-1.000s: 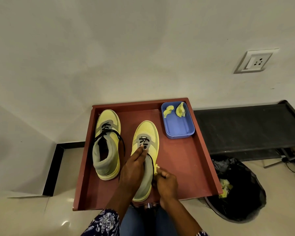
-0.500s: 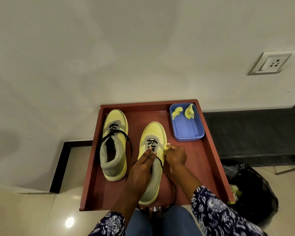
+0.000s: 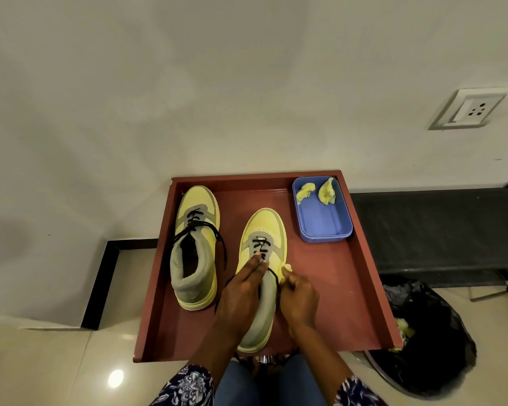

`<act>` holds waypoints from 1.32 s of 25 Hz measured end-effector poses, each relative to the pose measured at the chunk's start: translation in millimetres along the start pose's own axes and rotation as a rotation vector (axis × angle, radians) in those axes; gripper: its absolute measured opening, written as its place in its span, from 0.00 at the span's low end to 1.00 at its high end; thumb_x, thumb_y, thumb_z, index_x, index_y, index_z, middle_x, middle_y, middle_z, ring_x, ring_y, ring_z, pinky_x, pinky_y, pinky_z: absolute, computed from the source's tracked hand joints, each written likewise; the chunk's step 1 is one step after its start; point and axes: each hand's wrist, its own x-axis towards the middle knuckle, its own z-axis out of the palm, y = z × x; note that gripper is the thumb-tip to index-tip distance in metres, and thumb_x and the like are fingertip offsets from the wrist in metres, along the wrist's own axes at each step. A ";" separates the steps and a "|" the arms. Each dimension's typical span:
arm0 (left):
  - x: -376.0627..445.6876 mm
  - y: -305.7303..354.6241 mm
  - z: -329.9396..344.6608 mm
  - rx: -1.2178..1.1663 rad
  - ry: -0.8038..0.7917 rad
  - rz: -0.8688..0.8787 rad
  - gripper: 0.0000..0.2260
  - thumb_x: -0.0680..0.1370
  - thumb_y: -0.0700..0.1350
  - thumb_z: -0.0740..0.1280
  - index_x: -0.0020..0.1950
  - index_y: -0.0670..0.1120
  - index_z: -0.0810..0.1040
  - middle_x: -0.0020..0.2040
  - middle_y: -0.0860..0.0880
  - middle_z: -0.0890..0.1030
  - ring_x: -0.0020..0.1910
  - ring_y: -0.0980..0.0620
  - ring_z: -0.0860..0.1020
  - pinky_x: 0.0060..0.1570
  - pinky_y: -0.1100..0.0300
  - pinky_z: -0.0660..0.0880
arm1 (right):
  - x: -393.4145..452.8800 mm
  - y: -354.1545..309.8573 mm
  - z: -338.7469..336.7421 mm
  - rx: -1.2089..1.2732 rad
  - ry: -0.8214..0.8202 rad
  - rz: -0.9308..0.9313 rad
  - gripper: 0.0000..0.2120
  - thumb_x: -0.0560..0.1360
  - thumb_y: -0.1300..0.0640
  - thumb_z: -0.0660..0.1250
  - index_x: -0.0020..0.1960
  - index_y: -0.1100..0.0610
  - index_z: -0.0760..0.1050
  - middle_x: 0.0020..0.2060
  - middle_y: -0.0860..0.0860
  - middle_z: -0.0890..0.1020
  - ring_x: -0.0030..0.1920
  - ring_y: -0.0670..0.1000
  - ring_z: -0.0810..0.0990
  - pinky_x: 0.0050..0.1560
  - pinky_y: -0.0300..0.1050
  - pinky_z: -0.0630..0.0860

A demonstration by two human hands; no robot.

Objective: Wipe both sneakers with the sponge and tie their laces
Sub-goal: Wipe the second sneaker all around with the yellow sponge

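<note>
While the straight fingers (image 3: 257,263) of the left hand (image 3: 241,291) lay flat along the tongue and lower laces of the right-hand sneaker (image 3: 261,276), pressing it down without curling round anything, the right hand (image 3: 298,297) was bunched at the shoe's outer side, its fingers closed round a small yellow sponge (image 3: 286,269) whose tip poked out above the knuckles and touched the sneaker's flank. A loose black lace (image 3: 276,284) looped out between the two hands, untied. That sneaker stood toe away from the person near the middle of a reddish-brown tray (image 3: 361,288), its grey heel collar mostly hidden under the left wrist. Just to its left, apart from it, stood the second sneaker (image 3: 195,247), also yellow and grey, toe away, its dark laces (image 3: 217,238) hanging slack over the sides. At the tray's far right corner sat a blue plastic container (image 3: 323,221) holding two torn yellow sponge pieces (image 3: 316,191) at its far end. Beyond the tray rose a pale wall with a white socket plate (image 3: 469,111) at the upper right; a dark bench (image 3: 437,230) ran off to the right, and below it a bin lined with a black bag (image 3: 428,341) stood on the glossy floor. Patterned sleeves (image 3: 188,386) and blue-trousered knees showed at the bottom edge.
</note>
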 end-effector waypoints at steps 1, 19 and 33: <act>0.6 1.0 -0.6 0.012 0.000 0.000 0.20 0.71 0.36 0.53 0.58 0.38 0.79 0.59 0.40 0.79 0.57 0.49 0.77 0.53 0.62 0.73 | -10.2 2.6 -0.6 0.024 0.009 -0.017 0.16 0.74 0.69 0.62 0.58 0.58 0.79 0.52 0.57 0.82 0.53 0.56 0.80 0.47 0.32 0.67; 3.3 8.4 -8.5 0.018 0.029 0.016 0.18 0.72 0.36 0.54 0.52 0.37 0.82 0.55 0.38 0.81 0.51 0.44 0.82 0.47 0.59 0.78 | 76.1 -30.5 12.2 -0.150 0.014 -0.089 0.16 0.73 0.67 0.66 0.61 0.60 0.76 0.54 0.59 0.80 0.54 0.58 0.78 0.55 0.44 0.73; 0.1 0.3 -3.6 0.017 0.013 0.007 0.17 0.73 0.37 0.55 0.54 0.36 0.80 0.56 0.38 0.80 0.52 0.43 0.81 0.43 0.54 0.80 | 11.5 -11.4 2.2 -0.127 -0.025 -0.223 0.16 0.73 0.70 0.62 0.57 0.61 0.79 0.50 0.58 0.82 0.49 0.55 0.80 0.52 0.37 0.72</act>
